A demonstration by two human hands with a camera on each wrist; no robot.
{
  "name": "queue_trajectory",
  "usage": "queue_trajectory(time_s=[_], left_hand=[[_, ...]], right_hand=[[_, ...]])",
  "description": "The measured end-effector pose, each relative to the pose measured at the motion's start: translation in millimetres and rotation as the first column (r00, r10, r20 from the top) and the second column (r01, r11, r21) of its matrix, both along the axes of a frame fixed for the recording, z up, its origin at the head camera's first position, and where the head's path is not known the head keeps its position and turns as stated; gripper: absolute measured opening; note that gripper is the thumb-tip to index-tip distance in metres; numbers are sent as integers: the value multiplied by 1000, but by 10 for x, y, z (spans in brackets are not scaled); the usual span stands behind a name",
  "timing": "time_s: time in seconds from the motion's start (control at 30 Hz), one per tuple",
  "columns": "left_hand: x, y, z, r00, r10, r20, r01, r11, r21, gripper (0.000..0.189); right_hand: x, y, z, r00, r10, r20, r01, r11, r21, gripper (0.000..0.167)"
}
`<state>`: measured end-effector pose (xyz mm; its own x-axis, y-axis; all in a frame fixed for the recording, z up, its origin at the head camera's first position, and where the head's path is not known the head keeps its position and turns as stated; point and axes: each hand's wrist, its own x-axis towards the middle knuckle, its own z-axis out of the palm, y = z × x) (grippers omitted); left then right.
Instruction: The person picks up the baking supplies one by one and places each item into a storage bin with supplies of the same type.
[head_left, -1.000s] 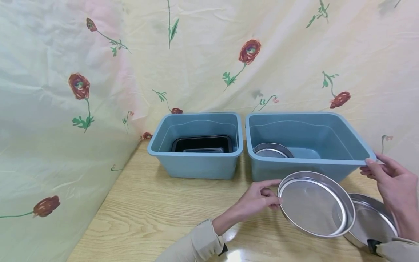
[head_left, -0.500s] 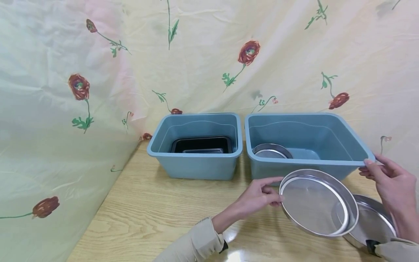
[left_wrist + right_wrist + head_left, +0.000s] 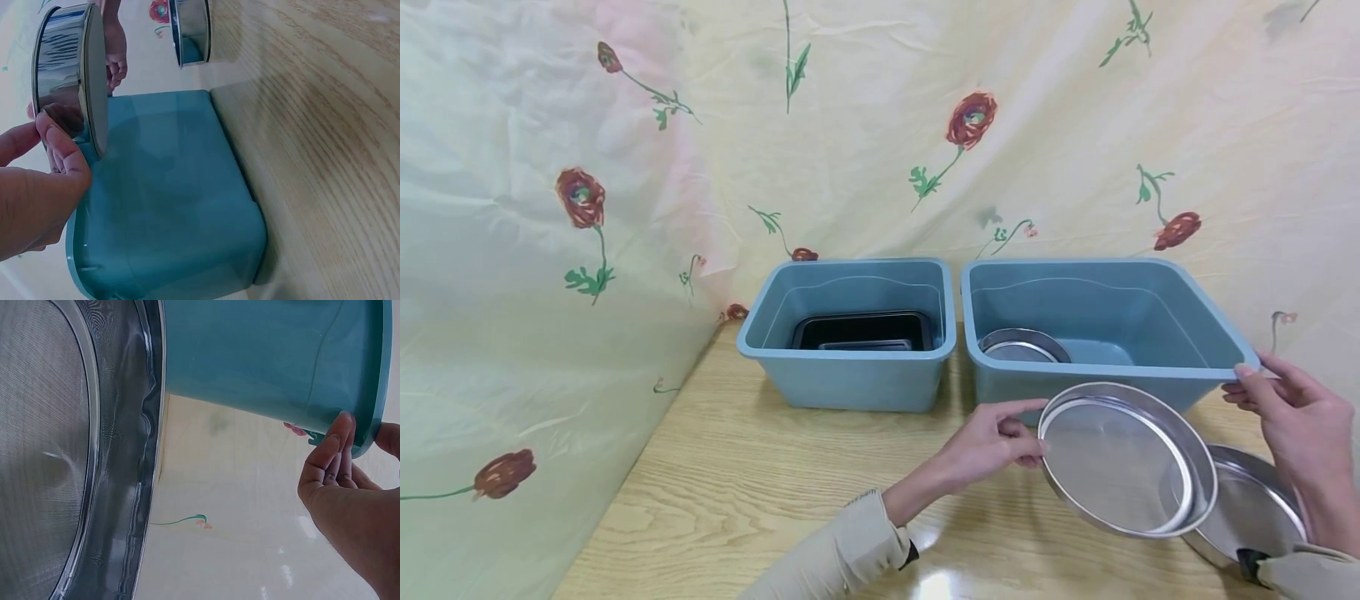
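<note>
My left hand (image 3: pixel 988 446) pinches the edge of a round metal sieve (image 3: pixel 1116 467), thumb and fingers on its left side. It is tilted, above the table and in front of the right blue plastic bin (image 3: pixel 1097 372). In the left wrist view, the fingers of my left hand (image 3: pixel 47 181) grip the sieve's shiny wall (image 3: pixel 62 56). My right hand (image 3: pixel 1303 417) holds that bin's front right corner; the right wrist view shows my right hand (image 3: pixel 350 481) with the thumb over the rim (image 3: pixel 375 381). A smaller-looking sieve (image 3: pixel 1022 343) lies inside this bin, partly hidden.
A further sieve (image 3: pixel 1243 508) lies on the wooden table (image 3: pixel 760 475), partly behind the held one and my right forearm. A second blue bin (image 3: pixel 850 379) on the left contains a black rectangular tray (image 3: pixel 865 323). Flowered cloth (image 3: pixel 865 150) hangs behind.
The held sieve has shifted slightly right, then a little upward with my left hand. My right hand stays on the bin's corner.
</note>
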<state>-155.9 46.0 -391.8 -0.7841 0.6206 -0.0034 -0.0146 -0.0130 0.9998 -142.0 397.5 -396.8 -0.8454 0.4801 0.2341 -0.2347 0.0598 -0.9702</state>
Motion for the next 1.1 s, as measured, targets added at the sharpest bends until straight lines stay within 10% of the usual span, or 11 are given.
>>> queue_trajectory(time_s=[1.1], left_hand=[[-138, -12, 290, 1000, -3, 5, 3, 995, 98, 50]], right_hand=[[2, 6, 11, 1000, 6, 12, -6, 1000, -21, 34]])
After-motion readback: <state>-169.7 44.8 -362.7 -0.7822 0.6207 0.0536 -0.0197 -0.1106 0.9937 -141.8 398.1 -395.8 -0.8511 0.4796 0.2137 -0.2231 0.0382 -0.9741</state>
